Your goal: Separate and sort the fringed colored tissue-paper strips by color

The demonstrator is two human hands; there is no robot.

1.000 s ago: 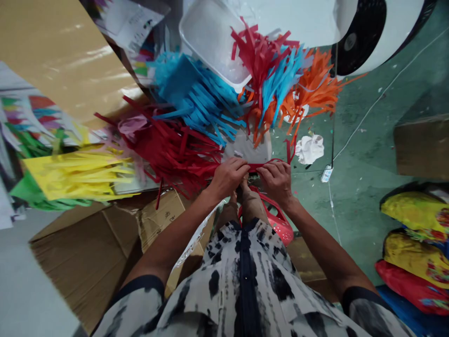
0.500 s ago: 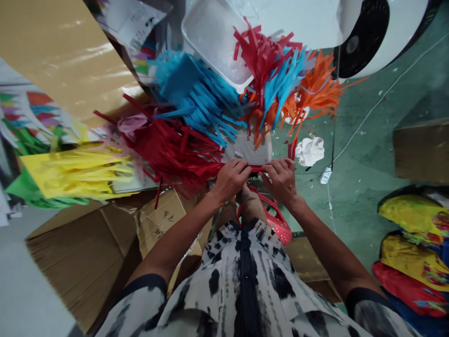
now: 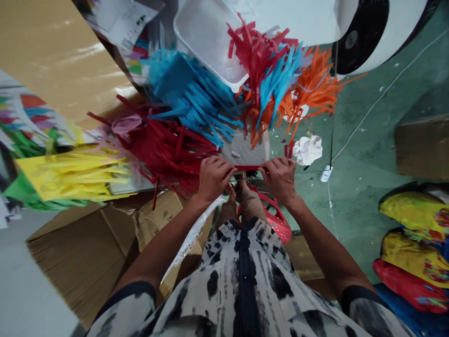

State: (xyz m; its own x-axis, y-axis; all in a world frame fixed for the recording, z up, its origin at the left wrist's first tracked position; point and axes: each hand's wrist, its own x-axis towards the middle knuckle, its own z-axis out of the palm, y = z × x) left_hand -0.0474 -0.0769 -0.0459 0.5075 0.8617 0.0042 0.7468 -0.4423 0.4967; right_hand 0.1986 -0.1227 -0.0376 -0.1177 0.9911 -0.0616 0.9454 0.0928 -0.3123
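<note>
My left hand (image 3: 213,178) and my right hand (image 3: 280,179) are both closed in a pinch on a bundle of red paper strips (image 3: 247,167), stretched flat between them at the near edge of a glass table (image 3: 308,173). The strips' far ends stick up past my right fingers. To the left of my left hand lies a big heap of red fringed paper (image 3: 164,147). Beyond it is a blue fringed pile (image 3: 191,96).
A yellow fringed sheet (image 3: 75,171) lies far left. Mixed red, blue and orange strips (image 3: 280,84) spill beside a white tray (image 3: 206,37). A crumpled white paper (image 3: 307,149), a fan (image 3: 361,32), cardboard boxes (image 3: 87,252), a red stool (image 3: 277,220) and coloured bags (image 3: 414,252) surround me.
My hands have drawn a little apart, left hand shifting left, so the red strip bundle now lies straight and taut between them. The view shifted slightly.
</note>
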